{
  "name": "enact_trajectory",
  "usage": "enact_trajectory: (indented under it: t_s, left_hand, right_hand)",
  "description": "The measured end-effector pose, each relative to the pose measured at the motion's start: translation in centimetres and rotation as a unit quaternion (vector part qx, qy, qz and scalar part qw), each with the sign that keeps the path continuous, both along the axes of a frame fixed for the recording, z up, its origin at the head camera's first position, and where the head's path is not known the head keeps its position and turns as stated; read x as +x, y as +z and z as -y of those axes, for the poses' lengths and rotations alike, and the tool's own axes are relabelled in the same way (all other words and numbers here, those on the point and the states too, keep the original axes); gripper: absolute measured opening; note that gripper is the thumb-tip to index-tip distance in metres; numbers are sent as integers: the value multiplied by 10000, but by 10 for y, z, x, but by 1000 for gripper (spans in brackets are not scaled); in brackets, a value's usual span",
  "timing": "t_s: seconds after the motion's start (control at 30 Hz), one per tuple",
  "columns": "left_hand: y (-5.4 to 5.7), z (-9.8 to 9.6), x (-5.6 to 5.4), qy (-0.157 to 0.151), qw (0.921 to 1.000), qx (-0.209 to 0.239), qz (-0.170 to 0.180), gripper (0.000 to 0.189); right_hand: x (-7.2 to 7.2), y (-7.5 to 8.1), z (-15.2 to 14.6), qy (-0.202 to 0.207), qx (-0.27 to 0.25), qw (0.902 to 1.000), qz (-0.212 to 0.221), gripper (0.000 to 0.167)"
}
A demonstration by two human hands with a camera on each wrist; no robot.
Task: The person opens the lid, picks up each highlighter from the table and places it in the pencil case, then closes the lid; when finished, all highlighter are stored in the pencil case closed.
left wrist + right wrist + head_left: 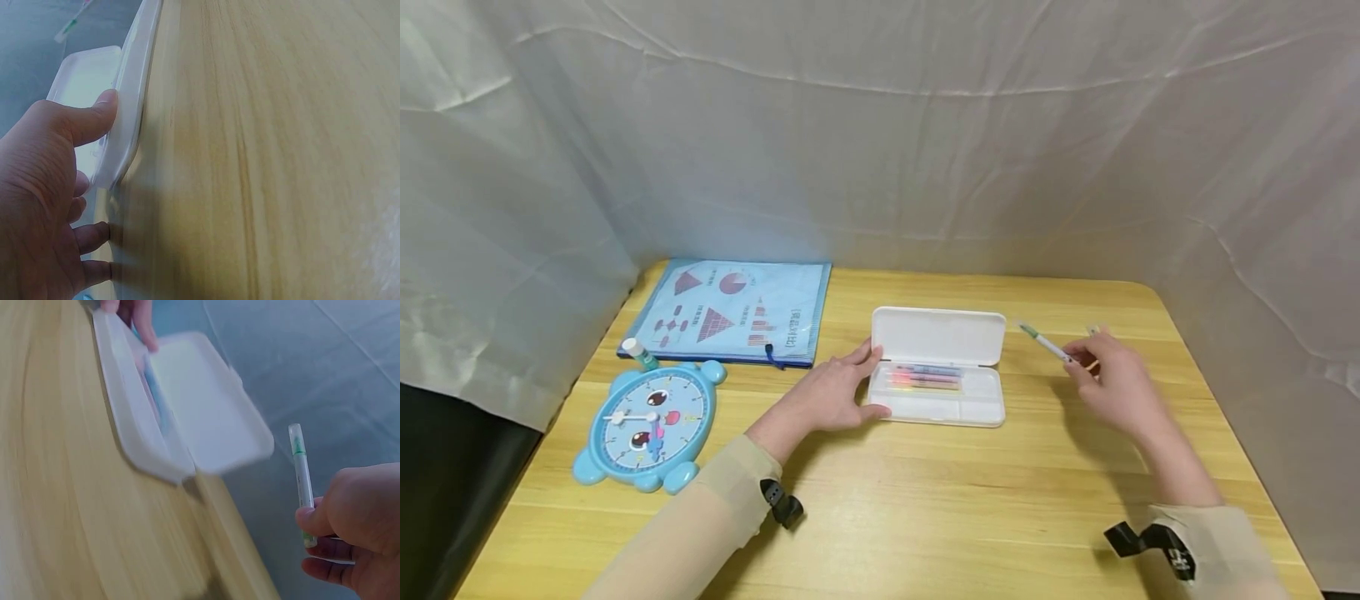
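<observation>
An open white pencil case [981, 408] stands on the table, its lid [937, 335] tilted up at the back. Several coloured pens [925, 377] lie in its left compartment. My left hand [831, 392] grips the case's left end; in the left wrist view the thumb [94, 122] bends over the rim. To the right of the case, my right hand [1116, 379] is raised, pinching a white marker [302, 478] with a green tip under a clear cap. The capped end points toward the case in the head view. A small pale thing [1093, 330] shows by the right fingers, too unclear to name.
On the left lies a blue toy clock [655, 425] with a cartoon face. A small white-capped bottle or glue stick [640, 353] touches its top. Behind it is a blue document pouch [730, 308]. Grey cloth [925, 167] walls the table's back and sides.
</observation>
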State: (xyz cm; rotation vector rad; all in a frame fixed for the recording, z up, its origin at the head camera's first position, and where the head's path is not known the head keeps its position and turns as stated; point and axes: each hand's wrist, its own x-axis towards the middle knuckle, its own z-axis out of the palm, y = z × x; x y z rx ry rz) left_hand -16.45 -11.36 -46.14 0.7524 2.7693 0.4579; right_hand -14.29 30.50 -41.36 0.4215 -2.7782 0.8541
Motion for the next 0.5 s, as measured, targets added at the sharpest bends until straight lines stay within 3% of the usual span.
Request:
enact_trajectory:
  t_s: [0.17,0.5]
  left_hand:
    - [-1,0,-1,-10,10000,4,-47,106]
    - [-1,1,0,-10,10000,77,-49,107]
  right_hand:
    - [1,7,29,450,-148,9985,-256,16]
    - [5,6,75,1279,-224,9914,-178,19]
